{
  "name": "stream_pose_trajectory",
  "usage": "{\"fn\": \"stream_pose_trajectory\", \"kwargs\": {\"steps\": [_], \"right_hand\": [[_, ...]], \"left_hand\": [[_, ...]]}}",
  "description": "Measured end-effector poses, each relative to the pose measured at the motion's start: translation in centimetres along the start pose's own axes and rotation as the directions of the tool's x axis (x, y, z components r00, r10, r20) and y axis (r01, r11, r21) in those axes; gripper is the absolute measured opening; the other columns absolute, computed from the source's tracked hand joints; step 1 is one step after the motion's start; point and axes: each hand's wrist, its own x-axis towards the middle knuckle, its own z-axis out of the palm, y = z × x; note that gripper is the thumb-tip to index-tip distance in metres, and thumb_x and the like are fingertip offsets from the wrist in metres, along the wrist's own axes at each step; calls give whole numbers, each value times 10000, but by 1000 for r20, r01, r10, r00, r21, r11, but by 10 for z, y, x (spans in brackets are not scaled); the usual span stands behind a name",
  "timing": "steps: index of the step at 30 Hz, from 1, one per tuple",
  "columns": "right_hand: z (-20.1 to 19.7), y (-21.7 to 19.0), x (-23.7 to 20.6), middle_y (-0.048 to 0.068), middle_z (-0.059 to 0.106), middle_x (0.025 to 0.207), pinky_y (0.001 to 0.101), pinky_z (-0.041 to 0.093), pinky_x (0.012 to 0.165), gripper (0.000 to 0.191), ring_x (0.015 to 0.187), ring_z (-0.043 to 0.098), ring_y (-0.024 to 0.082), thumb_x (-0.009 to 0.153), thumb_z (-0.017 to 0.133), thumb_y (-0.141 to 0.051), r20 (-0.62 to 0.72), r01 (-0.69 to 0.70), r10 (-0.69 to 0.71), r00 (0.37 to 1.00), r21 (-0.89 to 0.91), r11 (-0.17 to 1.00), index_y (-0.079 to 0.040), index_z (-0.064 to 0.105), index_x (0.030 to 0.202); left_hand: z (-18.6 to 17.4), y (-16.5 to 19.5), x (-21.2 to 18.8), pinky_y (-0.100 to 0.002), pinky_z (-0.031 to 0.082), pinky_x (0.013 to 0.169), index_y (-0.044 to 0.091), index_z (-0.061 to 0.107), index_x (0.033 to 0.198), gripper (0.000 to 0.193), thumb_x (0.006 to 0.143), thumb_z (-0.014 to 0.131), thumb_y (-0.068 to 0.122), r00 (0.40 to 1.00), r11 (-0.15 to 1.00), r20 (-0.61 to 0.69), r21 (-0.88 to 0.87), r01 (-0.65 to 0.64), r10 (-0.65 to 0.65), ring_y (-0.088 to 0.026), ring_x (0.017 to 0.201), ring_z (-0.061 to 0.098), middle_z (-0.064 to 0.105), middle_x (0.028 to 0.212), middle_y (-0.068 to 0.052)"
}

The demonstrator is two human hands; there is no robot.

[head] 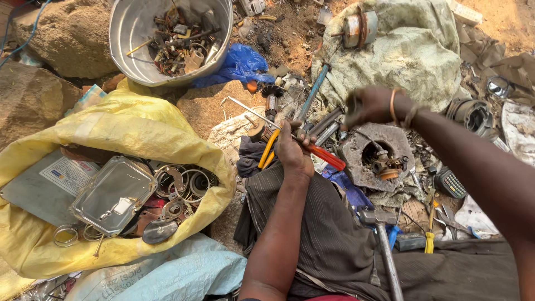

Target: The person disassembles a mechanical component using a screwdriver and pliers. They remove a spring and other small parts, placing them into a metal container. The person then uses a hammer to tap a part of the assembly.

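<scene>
Red-handled screwdriver (326, 156) being gripped in closed left hand (292, 151), long shaft sticking out toward 10 o'clock. Small dark part being pinched by right hand (372, 105), at 2 o'clock from left hand.

Head camera looks steeply down, close over scrap-strewn ground (290, 33)

The right hand (372, 106) is smeared by motion, so what its fingers close on cannot be told. The left hand (292, 150) covers the middle of the red-handled screwdriver (326, 156), and its fingers hide where the shaft meets the handle. The metal basin (131, 33) at far left is cut off by the top edge. Small parts inside it are too tangled to name singly. The hammer (384, 245) handle runs out at the near edge. The yellow sack (139, 128) hides the lower part of its scrap.
</scene>
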Motion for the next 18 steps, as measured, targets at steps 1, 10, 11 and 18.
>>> {"fn": "stream_pose_trajectory", "kwargs": {"steps": [1,10,11,18], "right_hand": [[-49,-19,16,175,787,1097,444,607,894,716,999,756,303,721,847,-480,-235,216,-184,954,118,969,24,671,1198],[-80,-89,14,250,706,1221,456,606,789,542,1043,721,353,968,805,-335,-666,552,-557,496,-254,794,34,636,1328],[-49,-79,-1,239,717,1208,430,621,805,478,1044,731,332,976,782,-303,-708,563,-483,515,-146,814,23,646,1298],[188,47,-113,139,769,1129,344,646,808,383,991,759,214,949,690,-291,-594,359,243,767,711,604,-39,689,1238]], "left_hand": [[1,-1,2,-344,498,621,50,599,970,441,1087,470,454,1000,1000,0,-6,7,-7,-108,569,444,446,652,13],[-1,-10,14,-342,499,608,42,608,970,512,1095,430,506,998,998,44,43,36,-38,-110,553,455,471,648,2],[-2,-10,14,-345,503,611,37,612,972,524,1090,422,511,998,999,62,44,22,-25,-113,555,465,480,651,-1],[2,-23,-4,-321,519,641,5,648,1054,609,1089,424,570,968,978,245,207,7,-59,-93,589,490,533,696,1]]}}
